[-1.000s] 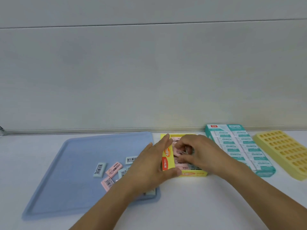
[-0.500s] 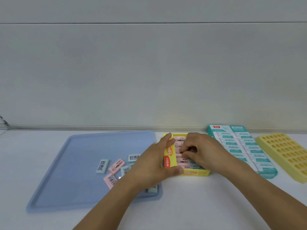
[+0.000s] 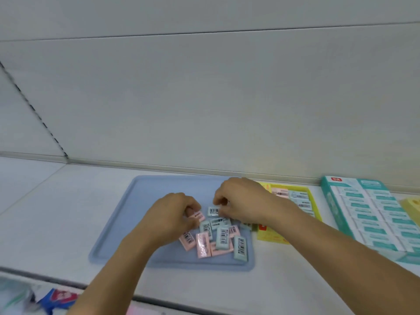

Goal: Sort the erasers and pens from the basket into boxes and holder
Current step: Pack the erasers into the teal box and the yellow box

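Observation:
A heap of several pink and pale blue erasers lies on the right half of the blue tray. My left hand hovers over the heap's left side and pinches a pink eraser between thumb and fingers. Just right of it, my right hand has its fingers curled round a pale blue eraser with a barcode. The yellow eraser box, partly filled, stands right of the tray behind my right forearm.
A teal box packed with white-and-green erasers lies further right. The yellow pen holder peeks in at the right edge. Coloured packaging sits below the table's front edge, bottom left. The wall is close behind the tray.
Both hands have left the yellow box and moved left onto the tray's eraser heap, each taking hold of an eraser. The camera has swung left and down.

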